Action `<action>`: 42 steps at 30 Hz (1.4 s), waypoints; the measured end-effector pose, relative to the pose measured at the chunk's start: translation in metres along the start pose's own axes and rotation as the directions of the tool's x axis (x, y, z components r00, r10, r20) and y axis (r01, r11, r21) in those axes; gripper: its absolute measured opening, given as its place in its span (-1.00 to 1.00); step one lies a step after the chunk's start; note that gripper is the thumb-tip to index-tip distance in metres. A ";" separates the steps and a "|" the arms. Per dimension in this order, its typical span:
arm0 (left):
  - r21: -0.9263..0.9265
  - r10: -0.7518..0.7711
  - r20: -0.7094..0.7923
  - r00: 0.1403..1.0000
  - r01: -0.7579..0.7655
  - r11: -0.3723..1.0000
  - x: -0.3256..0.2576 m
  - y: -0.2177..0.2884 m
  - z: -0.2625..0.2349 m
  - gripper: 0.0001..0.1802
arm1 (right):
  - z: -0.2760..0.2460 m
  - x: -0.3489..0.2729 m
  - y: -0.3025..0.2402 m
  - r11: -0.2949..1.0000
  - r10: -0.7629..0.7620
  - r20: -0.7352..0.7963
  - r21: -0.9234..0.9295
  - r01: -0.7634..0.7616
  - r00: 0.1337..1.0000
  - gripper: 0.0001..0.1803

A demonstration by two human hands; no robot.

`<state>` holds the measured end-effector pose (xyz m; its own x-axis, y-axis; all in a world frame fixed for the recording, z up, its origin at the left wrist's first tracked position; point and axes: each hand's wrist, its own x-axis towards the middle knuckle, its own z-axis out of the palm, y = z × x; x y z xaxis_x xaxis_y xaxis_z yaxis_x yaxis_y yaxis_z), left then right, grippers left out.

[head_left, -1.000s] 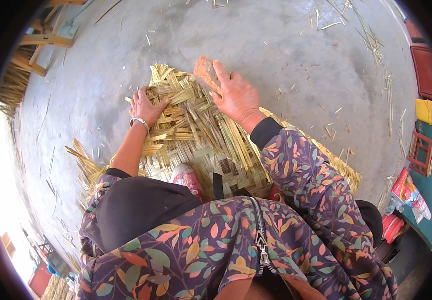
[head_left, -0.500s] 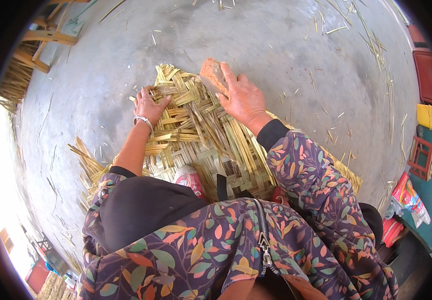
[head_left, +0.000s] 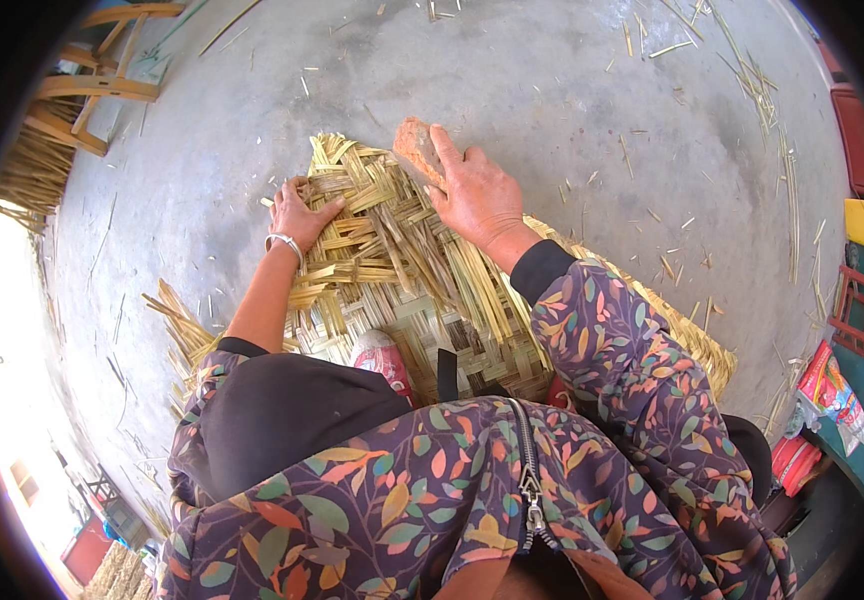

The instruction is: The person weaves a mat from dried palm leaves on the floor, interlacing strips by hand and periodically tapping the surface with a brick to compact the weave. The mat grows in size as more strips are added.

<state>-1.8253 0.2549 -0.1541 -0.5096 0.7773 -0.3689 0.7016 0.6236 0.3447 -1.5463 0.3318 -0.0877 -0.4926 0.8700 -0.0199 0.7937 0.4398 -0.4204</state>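
A woven mat of flat, yellow-green plant strips (head_left: 392, 222) lies on the floor in front of me, with a narrow far corner and loose strip ends. My left hand (head_left: 302, 215), with a silvery bangle at its wrist, grips the mat's left edge near that corner, thumb lying over the weave. In my right hand (head_left: 480, 198) is a rough reddish piece of brick (head_left: 418, 150), held at the mat's upper right edge. The palm side of the right hand is hidden, and I cannot tell whether the brick touches the weave.
Patterned shoes (head_left: 380, 358) stand on the near part of the mat. Cut straw bits are scattered over the grey concrete floor (head_left: 592, 60). Wooden furniture (head_left: 102, 88) stands at upper left; a small red frame (head_left: 855, 310) and colourful packets (head_left: 834, 395) are along the right.
My right hand and the brick have shifted slightly to the left. My left hand stays on the mat's edge. The surroundings have moved a little in view.
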 end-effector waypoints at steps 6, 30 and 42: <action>0.111 -0.065 0.002 0.998 0.065 0.992 0.007 0.016 -0.005 0.04 | 0.001 0.013 -0.003 1.000 -0.006 0.006 -0.003 0.006 1.000 -0.15; 0.144 0.132 0.571 0.811 -0.256 0.956 0.003 0.129 0.031 -0.52 | -0.059 0.058 0.106 0.996 -0.076 0.397 0.072 0.051 0.915 -0.20; 0.189 0.110 0.689 0.717 -0.324 0.927 0.079 0.165 0.088 -0.40 | -0.038 0.140 0.186 0.911 -0.231 0.234 0.393 0.126 0.944 -0.27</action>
<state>-1.7057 0.4120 -0.2024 0.0546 0.5682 -0.8210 0.9097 0.3107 0.2756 -1.4538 0.5438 -0.1346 -0.7323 0.6676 -0.1339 0.5207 0.4224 -0.7419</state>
